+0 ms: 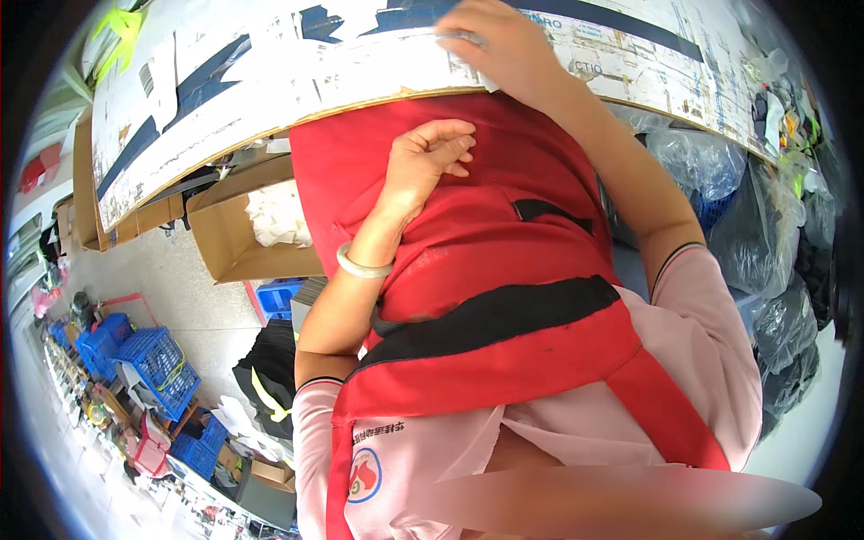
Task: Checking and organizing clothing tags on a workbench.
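Note:
My left hand (430,160) is held over the red apron (468,216) on my lap, just short of the table's edge. Its fingers curl in toward the thumb, and nothing shows between them. A pale bangle (363,263) circles that wrist. Over the white, worn table top (360,76), my right hand (504,49) reaches in near the upper edge of the picture. Its fingers are smeared by motion, so whether they hold anything is unclear. Dark blue strips (211,79) run across the table surface.
Below the table at left stands an open cardboard box (225,229) with white cloth-like material (277,214) inside. Clear plastic bags (756,225) crowd the right side. Blue crates (157,369) sit on the floor at left. A bright yellow-green piece (117,40) lies at the table's far left.

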### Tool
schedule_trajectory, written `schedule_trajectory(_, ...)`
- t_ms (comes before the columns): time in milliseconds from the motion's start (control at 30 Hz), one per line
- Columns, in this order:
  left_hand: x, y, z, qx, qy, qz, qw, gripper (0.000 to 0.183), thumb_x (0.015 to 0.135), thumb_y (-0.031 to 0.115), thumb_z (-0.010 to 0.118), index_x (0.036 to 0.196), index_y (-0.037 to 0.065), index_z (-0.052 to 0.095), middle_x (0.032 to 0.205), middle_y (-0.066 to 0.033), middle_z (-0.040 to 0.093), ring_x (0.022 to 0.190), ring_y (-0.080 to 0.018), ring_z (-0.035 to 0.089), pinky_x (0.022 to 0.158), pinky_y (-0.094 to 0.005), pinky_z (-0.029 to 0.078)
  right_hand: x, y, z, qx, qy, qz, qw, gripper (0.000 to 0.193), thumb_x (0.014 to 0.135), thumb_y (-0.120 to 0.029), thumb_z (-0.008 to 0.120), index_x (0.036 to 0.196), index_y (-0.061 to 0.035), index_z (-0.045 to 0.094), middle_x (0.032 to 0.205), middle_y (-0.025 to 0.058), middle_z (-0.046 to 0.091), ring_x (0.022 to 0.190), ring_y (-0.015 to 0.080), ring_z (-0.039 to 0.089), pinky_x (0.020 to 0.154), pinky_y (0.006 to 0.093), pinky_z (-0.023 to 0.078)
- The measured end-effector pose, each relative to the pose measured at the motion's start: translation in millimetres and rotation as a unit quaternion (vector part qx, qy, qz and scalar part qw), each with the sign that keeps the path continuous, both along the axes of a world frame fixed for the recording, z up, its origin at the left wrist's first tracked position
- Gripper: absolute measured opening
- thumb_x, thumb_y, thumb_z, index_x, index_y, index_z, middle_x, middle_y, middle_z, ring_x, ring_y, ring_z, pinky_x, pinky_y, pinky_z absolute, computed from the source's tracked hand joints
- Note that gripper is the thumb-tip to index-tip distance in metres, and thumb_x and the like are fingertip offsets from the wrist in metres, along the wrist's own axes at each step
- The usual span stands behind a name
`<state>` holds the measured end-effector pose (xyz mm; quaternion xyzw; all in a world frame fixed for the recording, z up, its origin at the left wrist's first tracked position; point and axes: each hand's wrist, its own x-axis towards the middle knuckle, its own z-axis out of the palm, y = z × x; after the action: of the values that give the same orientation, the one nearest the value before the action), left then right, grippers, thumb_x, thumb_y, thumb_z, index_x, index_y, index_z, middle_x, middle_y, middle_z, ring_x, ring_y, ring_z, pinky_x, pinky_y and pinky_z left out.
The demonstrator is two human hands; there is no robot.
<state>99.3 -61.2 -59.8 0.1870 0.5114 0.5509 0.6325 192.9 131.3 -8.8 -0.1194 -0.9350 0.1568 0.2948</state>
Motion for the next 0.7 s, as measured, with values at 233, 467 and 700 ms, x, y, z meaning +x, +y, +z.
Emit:
schedule_trajectory(233,-4,-4,1,0.007,0.002,0.026,1.0,0.017,0.091,0.004,0.067,0.108,0.001,0.069,0.094,-0.0062,0.07,0.079,-0.0117,0.064,0.065,-0.0244,0.055,-107,3,-14,0.011,-0.052,0.011,0.999,0.02,0.081,-0.022,0.067,0.09,-0.0039,0.067,0.092,0.0146,0.065,0.092,0.0328,0.06,0.084,0.0402,0.048)
schedule_trajectory(467,-14,-12,5,0.031,0.02,0.07,0.997,0.017,0.092,0.002,0.064,0.108,0.0,0.068,0.094,-0.0066,0.07,0.079,-0.0115,0.064,0.066,-0.024,0.055,-103,26,-17,-0.224,0.015,0.004,0.974,0.015,0.083,-0.014,0.067,0.084,0.0,0.07,0.078,0.0115,0.067,0.071,0.0258,0.062,0.066,0.0359,0.05)
schedule_trajectory(700,-34,-6,29,0.107,0.11,0.144,0.978,0.018,0.094,0.001,0.062,0.111,-0.001,0.068,0.095,-0.0081,0.07,0.078,-0.0117,0.065,0.068,-0.0241,0.055,-67,34,1,-0.391,-0.024,-0.011,0.92,0.021,0.086,-0.019,0.071,0.096,-0.0007,0.07,0.075,0.0049,0.064,0.067,0.0143,0.057,0.063,0.0284,0.047)
